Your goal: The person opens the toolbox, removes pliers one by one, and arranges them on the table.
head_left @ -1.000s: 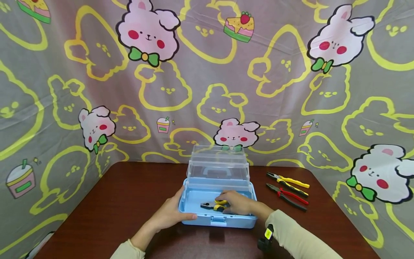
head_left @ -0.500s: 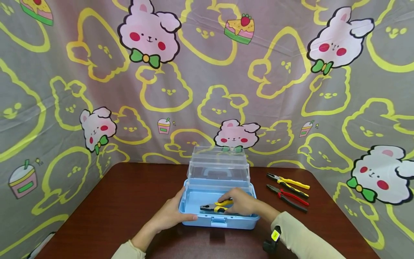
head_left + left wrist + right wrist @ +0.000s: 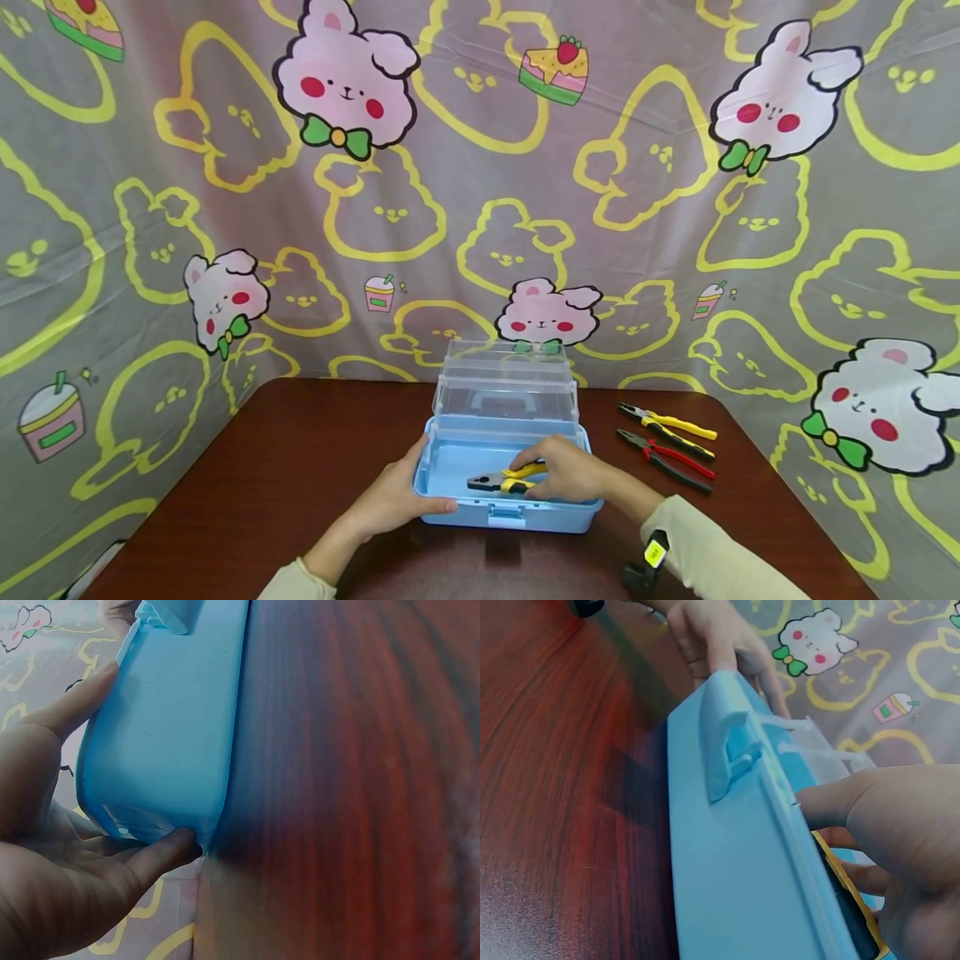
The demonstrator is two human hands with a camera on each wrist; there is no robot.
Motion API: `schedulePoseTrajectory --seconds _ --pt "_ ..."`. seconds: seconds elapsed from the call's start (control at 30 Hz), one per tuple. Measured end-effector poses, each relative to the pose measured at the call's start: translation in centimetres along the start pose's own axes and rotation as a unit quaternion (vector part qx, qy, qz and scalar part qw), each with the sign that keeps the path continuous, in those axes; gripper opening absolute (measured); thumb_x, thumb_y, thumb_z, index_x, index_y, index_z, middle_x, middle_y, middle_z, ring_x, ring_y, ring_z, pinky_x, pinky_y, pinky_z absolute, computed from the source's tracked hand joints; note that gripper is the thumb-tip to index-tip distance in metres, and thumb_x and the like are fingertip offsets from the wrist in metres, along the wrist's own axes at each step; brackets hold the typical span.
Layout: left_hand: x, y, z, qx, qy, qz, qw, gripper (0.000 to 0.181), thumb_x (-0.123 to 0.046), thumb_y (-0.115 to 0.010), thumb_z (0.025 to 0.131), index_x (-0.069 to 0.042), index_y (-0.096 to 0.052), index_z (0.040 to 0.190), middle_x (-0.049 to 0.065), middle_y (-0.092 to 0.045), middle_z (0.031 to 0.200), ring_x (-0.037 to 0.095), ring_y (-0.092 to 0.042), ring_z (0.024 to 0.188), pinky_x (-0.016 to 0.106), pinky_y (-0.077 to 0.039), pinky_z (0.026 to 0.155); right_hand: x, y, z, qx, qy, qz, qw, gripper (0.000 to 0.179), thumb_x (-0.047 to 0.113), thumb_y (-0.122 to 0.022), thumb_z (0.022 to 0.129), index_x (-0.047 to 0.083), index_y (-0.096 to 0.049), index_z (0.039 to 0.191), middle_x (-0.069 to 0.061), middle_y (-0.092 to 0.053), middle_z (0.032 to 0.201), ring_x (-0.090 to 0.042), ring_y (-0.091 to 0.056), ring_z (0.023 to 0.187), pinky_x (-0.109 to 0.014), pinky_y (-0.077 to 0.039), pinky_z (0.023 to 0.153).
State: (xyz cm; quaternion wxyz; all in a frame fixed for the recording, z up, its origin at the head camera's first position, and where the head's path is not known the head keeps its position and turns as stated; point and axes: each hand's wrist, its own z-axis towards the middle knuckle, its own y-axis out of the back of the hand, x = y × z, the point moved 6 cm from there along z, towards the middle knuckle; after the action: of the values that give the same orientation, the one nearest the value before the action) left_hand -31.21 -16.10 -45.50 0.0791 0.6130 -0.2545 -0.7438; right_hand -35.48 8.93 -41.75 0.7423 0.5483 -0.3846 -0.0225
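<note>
A light-blue toolbox (image 3: 450, 515) stands on the table, its clear lid (image 3: 510, 392) raised at the back. My left hand (image 3: 390, 498) holds its left front corner; in the left wrist view, the thumb lies along the front rim and the fingers reach round the side of the box (image 3: 165, 727). Inside the box, my right hand (image 3: 570, 469) grips yellow-and-black-handled pliers (image 3: 487, 482) by the handles, with the metal nose pointing left. From the right wrist, part of a handle (image 3: 851, 900) shows behind the front rim, while the rest is hidden.
To the right of the toolbox lie yellow-and-black pliers (image 3: 667, 425) and, nearer, red-and-black pliers (image 3: 667, 458). The dark red-brown table (image 3: 300, 450) backs onto a patterned curtain (image 3: 465, 208). A latch (image 3: 507, 515) sits on the box's front.
My right hand and the pliers in it have shifted slightly to the right within the box. The left hand stays at the same corner.
</note>
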Motion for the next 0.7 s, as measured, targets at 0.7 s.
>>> schedulePoseTrajectory --seconds 0.7 --pt "-0.1 0.0 -0.1 0.004 -0.009 -0.005 0.9999 0.122 -0.038 -0.092 0.079 -0.008 -0.011 0.166 0.028 -0.044 0.152 0.036 -0.059 0.121 0.052 -0.05 0.095 0.2 3.0 -3.4 -0.045 -0.012 0.0 0.9989 0.032 0.013 -0.086 0.085 0.015 -0.078 0.117 0.011 -0.071 0.112 -0.012 -0.063 0.099 -0.036 -0.054 0.087"
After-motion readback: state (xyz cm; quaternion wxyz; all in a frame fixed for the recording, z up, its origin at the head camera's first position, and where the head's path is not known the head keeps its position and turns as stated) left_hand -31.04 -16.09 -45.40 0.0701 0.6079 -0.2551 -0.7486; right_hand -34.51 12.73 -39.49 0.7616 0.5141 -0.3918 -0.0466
